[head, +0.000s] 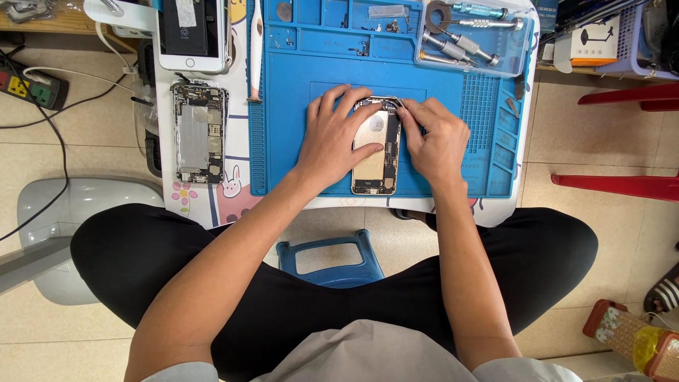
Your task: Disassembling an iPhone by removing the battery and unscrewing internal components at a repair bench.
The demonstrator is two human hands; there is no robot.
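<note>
Middle of frame: left hand [332,134] pressing flat on gold phone [375,152], fingers spread. Right hand [433,138] fingers pinching phone's top edge, on blue mat [297,141].

Small white table [212,205], blue work mat [283,141], silver opened phone [200,132], white phone [192,35]

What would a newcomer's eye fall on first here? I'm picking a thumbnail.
Both hands, left hand and right hand, press on an opened gold phone body at the middle of the bright blue ribbed work mat. Left of the mat lies a second, silver opened phone shell; a clear tray of metal screwdrivers sits at the mat's top right.
</note>
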